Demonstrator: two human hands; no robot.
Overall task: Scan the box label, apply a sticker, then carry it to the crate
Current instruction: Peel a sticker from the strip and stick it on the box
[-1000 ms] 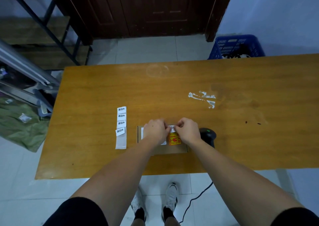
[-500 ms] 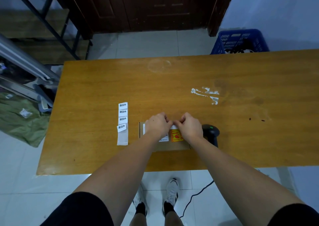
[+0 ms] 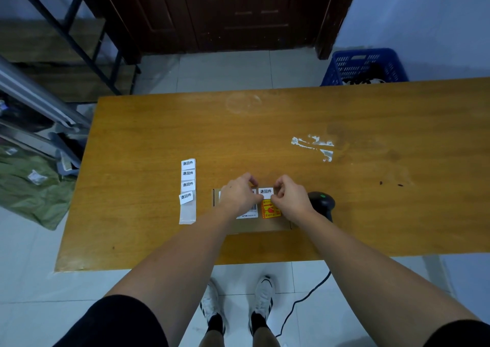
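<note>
Head view, lower centre: right hand (image 3: 290, 199) pinching small white paper sticker (image 3: 265, 191) onto flat brown cardboard box (image 3: 261, 223); left hand (image 3: 238, 195) curled, grip unclear. Probably light, stiff; best grasped by side edges.

Dark wooden door (image 3: 230, 12), pale tiled floor (image 3: 225, 71), wooden table (image 3: 265, 134), blue-grey wall (image 3: 424, 15)

Small parcel-handling back room, worn orange-brown wooden table (image 3: 371, 124) mid-frame, black handheld barcode scanner (image 3: 321, 201), strip of white return stickers (image 3: 188, 185), blue plastic crate (image 3: 364, 64) upper right, dark metal shelving (image 3: 79, 41) upper left.

Dim, bluish, even light; soft shadows; wide-angle edge bending.
</note>
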